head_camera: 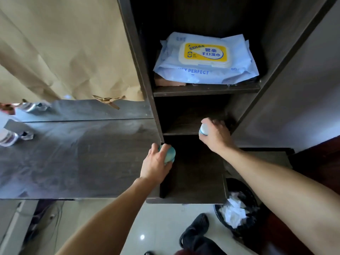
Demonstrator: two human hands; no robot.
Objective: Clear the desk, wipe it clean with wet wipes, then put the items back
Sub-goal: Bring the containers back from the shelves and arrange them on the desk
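The dark wooden desk [77, 155] stretches left of a tall dark shelf unit [206, 89]. My left hand [156, 162] grips a round teal container [170, 153] at the desk's right end, in front of the lowest shelf opening. My right hand [217, 137] holds a small jar with a white lid [203, 129] at the edge of the middle shelf. A light blue pack of wet wipes [204, 59] with a yellow lid lies on the upper shelf.
Small glass bottles [9, 137] stand at the desk's far left, below a mirror strip [82, 110]. Brown paper [64, 48] covers the wall. A black bin [237, 208] with crumpled white wipes sits on the floor at the right, beside dark shoes [195, 229].
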